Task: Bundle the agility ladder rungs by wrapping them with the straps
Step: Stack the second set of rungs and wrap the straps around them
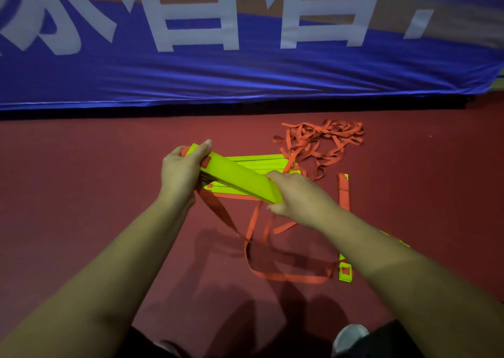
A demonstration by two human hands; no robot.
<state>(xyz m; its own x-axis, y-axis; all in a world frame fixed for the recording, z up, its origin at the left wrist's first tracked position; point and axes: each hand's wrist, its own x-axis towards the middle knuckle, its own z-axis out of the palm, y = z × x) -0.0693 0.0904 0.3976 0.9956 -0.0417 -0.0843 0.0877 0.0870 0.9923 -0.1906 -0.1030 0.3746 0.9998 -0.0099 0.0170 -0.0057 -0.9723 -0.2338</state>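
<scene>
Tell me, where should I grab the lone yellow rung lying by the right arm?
Grab the lone rung by its long narrow sides near the middle, hand coming down from above. It lies flat on the red floor, pointing away from you, with an orange strap running along its top, so pinching across its width probably holds best.

- Your rungs (240, 177) look like smooth, hard yellow-green plastic.
- Your straps (321, 139) are flat woven orange webbing, matt.
- The floor (81, 166) is matt red.
- The banner (245, 71) beyond the rungs is sheeny blue cloth.

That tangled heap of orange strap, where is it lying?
The tangled strap heap lies on the red floor, up and right of the right hand, just below the blue banner.
</scene>
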